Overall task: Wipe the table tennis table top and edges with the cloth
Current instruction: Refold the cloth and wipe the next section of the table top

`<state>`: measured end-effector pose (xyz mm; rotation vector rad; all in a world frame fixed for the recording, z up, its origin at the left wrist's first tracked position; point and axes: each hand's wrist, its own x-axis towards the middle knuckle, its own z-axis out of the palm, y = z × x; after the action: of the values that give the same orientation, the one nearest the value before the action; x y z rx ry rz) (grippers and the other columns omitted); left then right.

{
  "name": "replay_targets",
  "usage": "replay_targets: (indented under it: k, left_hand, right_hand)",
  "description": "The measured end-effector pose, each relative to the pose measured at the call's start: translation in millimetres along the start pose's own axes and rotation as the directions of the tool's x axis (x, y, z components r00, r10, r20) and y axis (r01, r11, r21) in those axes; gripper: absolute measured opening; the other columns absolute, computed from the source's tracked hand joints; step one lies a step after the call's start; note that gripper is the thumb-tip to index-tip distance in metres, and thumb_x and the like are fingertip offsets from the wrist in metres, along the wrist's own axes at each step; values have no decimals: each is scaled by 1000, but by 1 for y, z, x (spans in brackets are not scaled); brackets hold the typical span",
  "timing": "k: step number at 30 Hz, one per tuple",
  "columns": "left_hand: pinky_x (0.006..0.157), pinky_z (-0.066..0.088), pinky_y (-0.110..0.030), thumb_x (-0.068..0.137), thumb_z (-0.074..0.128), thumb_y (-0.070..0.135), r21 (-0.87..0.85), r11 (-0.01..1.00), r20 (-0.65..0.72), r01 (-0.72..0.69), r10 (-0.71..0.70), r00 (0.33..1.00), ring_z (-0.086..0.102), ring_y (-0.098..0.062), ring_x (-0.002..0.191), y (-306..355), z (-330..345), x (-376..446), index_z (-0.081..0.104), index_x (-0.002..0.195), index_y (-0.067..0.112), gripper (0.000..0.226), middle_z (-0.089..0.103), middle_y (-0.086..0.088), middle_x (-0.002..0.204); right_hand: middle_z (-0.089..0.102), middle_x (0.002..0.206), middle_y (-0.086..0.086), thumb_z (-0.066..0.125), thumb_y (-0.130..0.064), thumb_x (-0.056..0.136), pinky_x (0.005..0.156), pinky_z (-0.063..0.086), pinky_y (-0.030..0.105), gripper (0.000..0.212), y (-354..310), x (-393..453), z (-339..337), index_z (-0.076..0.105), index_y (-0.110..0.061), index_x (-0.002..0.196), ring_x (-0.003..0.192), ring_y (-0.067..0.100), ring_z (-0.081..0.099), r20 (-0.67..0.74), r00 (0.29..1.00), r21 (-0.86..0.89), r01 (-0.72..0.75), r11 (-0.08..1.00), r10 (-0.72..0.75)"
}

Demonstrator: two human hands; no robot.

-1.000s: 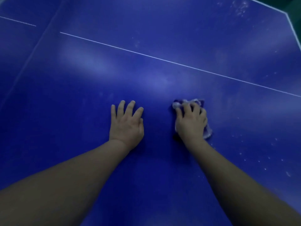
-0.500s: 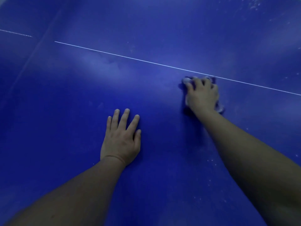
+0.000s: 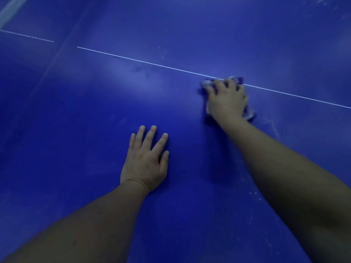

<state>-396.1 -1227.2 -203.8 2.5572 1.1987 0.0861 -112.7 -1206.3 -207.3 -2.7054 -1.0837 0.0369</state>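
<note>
Blue table top [image 3: 79, 141] — right hand [image 3: 227, 100] on crumpled cloth [image 3: 249, 112]

Your left hand [image 3: 144, 161] lies flat on the table [image 3: 79, 141]; your right hand [image 3: 227, 100], farther ahead, presses the cloth [image 3: 248, 112] on the line [image 3: 144, 62].

Hands [image 3: 145, 164] [image 3: 227, 100], cloth [image 3: 248, 112] on table [image 3: 76, 130]

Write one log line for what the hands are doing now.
left hand: flat on blue table top | right hand: pressing crumpled purple-white cloth at thin white line
</note>
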Motion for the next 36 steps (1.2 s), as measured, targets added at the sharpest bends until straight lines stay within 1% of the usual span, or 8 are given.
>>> replay_targets:
  k: [5,9,12,17,22,26,29,36]
  left_hand:
    - [123,5,-47,97,28,47,0,1000,-1,-6,6,1000,14,-32,151,-3,1,1,45,148,24,58,31,-8,160]
    - [123,7,-48,96,28,47,5,1000,2,-8,8,1000,15,-32,151,-2,1,0,45,148,23,59,31,-9,159]
    - [123,7,-48,96,28,47,-5,1000,3,-5,5,1000,16,-33,150,-1,0,1,46,147,23,60,32,-9,159]
    - [123,11,-50,95,33,46,-18,1000,-31,-20,19,999,21,-36,148,-1,1,0,51,144,20,58,36,-11,157]
    - [122,11,-52,95,35,45,-7,999,-42,-32,31,999,22,-38,147,-3,1,0,52,143,19,57,37,-14,156]
    - [121,13,-54,95,36,45,4,999,-50,-44,44,998,23,-40,147,-3,3,0,53,142,19,57,37,-15,155]
    - [121,12,-54,94,36,46,10,999,-51,-50,51,997,22,-40,147,-4,3,0,53,142,20,58,37,-16,155]
    - [120,13,-56,94,38,49,8,998,-75,-69,69,995,22,-39,147,-7,6,1,55,141,21,57,37,-16,155]
  right_hand:
    - [43,145,6,42,-56,99,108,28,56,44,60,-64,-20,53,-33,134,130,42,35,-20,977,30,-211,977,212]
    - [53,139,9,52,-47,97,104,34,56,36,43,-109,-21,67,-23,120,125,45,41,-25,997,19,73,997,-72]
    - [50,142,5,46,-50,100,108,31,52,40,22,-72,-15,63,-27,128,132,42,38,27,956,0,291,957,-291]
    - [44,146,4,40,-58,100,103,33,49,45,38,0,-15,55,-32,134,129,37,39,11,996,-45,86,995,-86]
    - [45,144,5,46,-54,98,104,32,53,43,82,-79,-32,57,-31,133,127,40,38,-6,988,27,-155,988,155]
    - [59,130,6,57,-47,92,90,39,51,32,43,-146,-27,70,-26,112,114,42,48,-18,995,37,94,995,-93]
    - [53,137,1,51,-52,96,97,32,51,34,17,-135,-18,67,-30,118,124,38,42,39,964,44,262,964,-264]
    - [49,142,3,50,-53,97,97,36,51,41,79,-118,-34,61,-31,130,123,40,40,-8,998,14,-57,998,57]
